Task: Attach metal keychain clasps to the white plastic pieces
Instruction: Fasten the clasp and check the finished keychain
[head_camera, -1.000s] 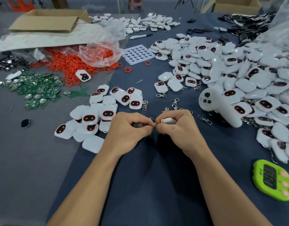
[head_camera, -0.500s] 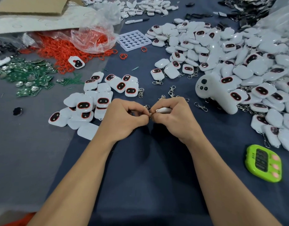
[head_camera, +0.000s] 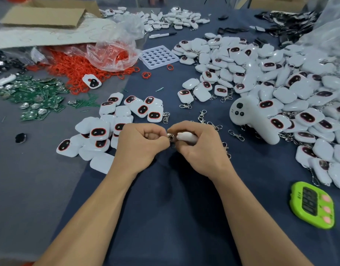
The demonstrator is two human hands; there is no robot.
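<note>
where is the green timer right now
In the head view the green timer lies on the dark blue cloth at the lower right, just below the big pile of white pieces and right of the right forearm.

white pieces with red-rimmed black ovals, orange rings, green timer

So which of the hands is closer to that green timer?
Right. The right hand, gripping a white piece, has the green timer off to its right, nearer the person. The left hand, pinching a metal clasp, is farther away, to the left.
</note>
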